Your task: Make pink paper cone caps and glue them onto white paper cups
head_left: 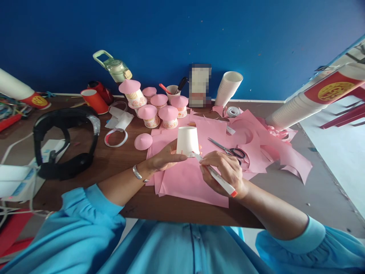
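Note:
My left hand (168,156) holds a white paper cup (187,140) turned upside down, with the thumb along its lower edge and fingers behind it. A short red mark shows near the cup's lower left edge. In my right hand (224,173) is a white marker with a red end (221,181), its tip at the cup's lower right edge. Beneath both hands lie stacked pink paper sheets (194,186). Black-handled scissors (225,147) rest on the paper beyond my right hand. A loose pink paper cone (143,141) sits to the left.
Behind stand several decorated cups with pink cone tops (168,112), a pen cup (173,91) and a white cup stack (229,88). Pink scraps (256,137) lie right. Tape rolls (116,137), a black headband-like device (65,167) and a green bottle (115,68) are left.

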A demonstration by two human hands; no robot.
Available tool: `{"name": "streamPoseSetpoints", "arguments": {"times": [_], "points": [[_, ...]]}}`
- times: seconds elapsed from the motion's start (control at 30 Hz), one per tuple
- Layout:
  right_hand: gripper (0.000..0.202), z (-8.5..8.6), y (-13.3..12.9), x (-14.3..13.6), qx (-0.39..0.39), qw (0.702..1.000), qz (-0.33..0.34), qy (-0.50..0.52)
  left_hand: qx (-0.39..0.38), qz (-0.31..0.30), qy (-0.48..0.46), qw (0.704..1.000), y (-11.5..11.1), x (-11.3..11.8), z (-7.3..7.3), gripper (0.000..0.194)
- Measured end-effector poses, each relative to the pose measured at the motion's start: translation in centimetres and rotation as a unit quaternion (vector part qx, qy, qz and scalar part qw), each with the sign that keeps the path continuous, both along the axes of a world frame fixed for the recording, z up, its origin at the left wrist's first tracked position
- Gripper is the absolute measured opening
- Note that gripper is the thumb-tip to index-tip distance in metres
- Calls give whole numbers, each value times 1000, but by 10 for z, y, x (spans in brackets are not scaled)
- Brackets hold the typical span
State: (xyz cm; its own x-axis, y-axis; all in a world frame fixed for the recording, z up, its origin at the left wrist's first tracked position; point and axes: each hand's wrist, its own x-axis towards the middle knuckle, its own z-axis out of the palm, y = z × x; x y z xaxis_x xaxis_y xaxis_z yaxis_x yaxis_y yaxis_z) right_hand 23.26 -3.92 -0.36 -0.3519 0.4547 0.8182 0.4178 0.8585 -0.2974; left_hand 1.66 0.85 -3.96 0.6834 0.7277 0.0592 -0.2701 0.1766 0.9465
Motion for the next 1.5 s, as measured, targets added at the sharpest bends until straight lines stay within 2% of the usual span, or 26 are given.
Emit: {"name": "streamPoseSetpoints", "arguments": {"times": [0.23,0.43,0.57,0.67,0.9,1.1,1.23,1.4,1.5], "points": [[26,5,-2,1,-25,999,25,-10,-3,-4,8,1000,-1,1,2,46],[25,4,-2,4,-4,999,37,11,-14,0,-8,1000,-2,0,3,47],[27,-2,1,9,23,1000,-2,13,-26,10,-17,999,-2,1,3,50],[34,-6,4,9,-1,999,-42,-6,-26,5,-25,999,-1,1,0,49],[37,-12,7,5,-3,997,-54,-52,-23,-18,-34,999,1,0,-5,40],[36,-18,5,2,-10,996,-36,-83,-26,32,42,998,-2,4,0,63],[41,-13,5,5,3,999,-7,-49,-40,32,48,998,-3,7,5,55],[31,-1,3,11,29,999,-21,-19,-38,13,-21,999,0,3,-2,57],[23,3,1,9,18,1000,9,-3,-33,12,-47,998,0,1,-2,57]]}}
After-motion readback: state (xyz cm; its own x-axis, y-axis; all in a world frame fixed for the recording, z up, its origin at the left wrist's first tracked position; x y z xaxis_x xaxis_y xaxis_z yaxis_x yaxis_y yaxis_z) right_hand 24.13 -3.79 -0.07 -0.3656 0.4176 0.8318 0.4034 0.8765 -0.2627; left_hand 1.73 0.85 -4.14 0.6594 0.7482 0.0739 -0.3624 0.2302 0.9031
